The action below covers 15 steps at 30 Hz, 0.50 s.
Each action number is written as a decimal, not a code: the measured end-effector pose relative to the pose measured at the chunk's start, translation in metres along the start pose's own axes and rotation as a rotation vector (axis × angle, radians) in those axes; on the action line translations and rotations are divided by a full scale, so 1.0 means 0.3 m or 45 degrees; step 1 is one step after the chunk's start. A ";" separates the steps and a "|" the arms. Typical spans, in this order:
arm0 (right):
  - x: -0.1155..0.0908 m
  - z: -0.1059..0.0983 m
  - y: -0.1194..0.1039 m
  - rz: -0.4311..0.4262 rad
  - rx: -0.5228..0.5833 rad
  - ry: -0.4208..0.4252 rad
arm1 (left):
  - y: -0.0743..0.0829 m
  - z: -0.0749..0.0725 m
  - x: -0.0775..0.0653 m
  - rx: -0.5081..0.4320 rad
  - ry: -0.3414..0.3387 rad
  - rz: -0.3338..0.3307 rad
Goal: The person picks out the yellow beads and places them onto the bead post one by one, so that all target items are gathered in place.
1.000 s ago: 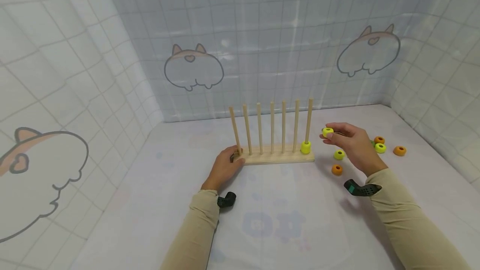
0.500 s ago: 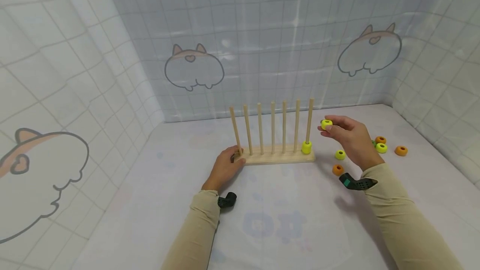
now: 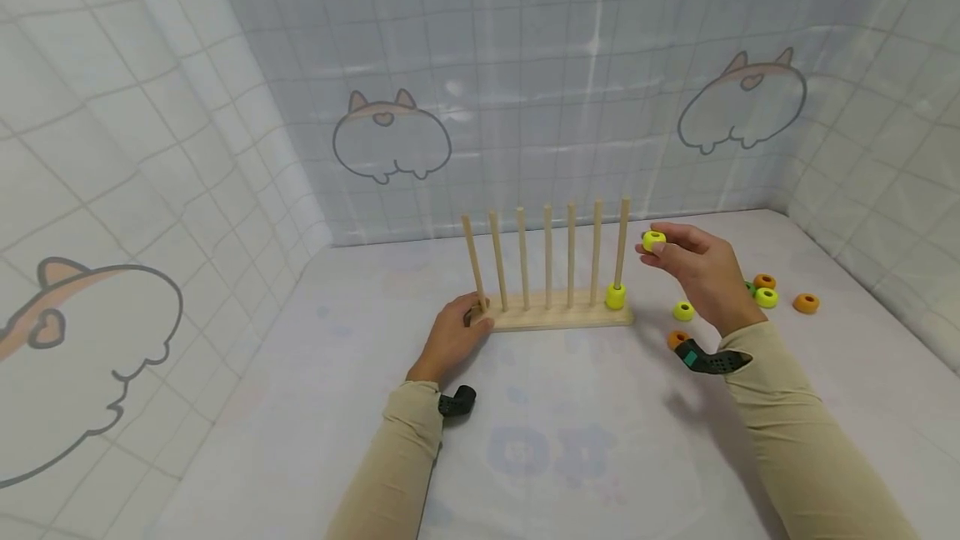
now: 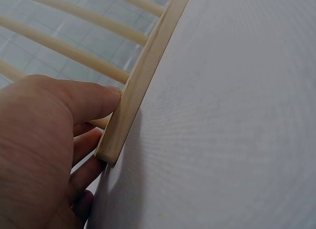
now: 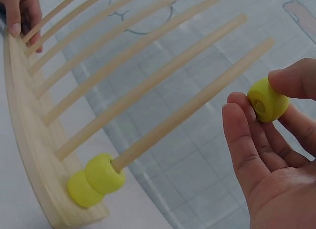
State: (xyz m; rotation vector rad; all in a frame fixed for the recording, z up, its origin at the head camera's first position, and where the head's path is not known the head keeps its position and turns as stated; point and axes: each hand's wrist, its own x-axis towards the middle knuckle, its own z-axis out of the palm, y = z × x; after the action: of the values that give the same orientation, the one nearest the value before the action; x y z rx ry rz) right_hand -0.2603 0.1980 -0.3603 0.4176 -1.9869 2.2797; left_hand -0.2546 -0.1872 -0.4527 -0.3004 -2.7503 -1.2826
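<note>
A wooden peg rack (image 3: 555, 320) with a row of several upright rods stands on the table. Two yellow beads (image 5: 96, 179) are stacked at the foot of its rightmost rod (image 5: 192, 105). My left hand (image 3: 453, 338) grips the rack's left end, the thumb along the front edge of the base (image 4: 133, 86) and the fingers behind it. Raised just right of the rightmost rod, my right hand (image 3: 701, 273) pinches another yellow bead (image 5: 268, 99) between thumb and fingers. That bead is apart from the rod, a little below the height of its top.
Loose beads lie on the table to the right: a yellow bead (image 3: 683, 311), an orange bead (image 3: 677, 339) partly behind the right wrist camera, and farther right a yellow bead (image 3: 766, 297), two orange ones and a partly hidden green one. A tiled-pattern sheet (image 3: 525, 65) rises behind.
My right hand has lifted the yellow bead slightly, up toward the upper part of the rightmost rod. The left hand keeps its hold on the rack, which stays in place.
</note>
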 end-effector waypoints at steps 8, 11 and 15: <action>0.010 0.005 0.003 -0.013 0.040 -0.004 | 0.009 -0.002 -0.002 0.013 -0.001 0.007; 0.015 0.008 0.004 -0.024 0.074 -0.002 | 0.009 -0.002 -0.001 0.027 0.002 0.007; 0.022 0.016 0.001 -0.031 0.124 0.004 | 0.005 -0.001 -0.001 0.025 0.005 0.005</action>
State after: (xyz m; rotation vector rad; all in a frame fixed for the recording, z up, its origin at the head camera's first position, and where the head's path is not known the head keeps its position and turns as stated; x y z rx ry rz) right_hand -0.2660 0.1926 -0.3583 0.4437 -1.8643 2.3677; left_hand -0.2541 -0.1865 -0.4514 -0.3016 -2.7558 -1.2528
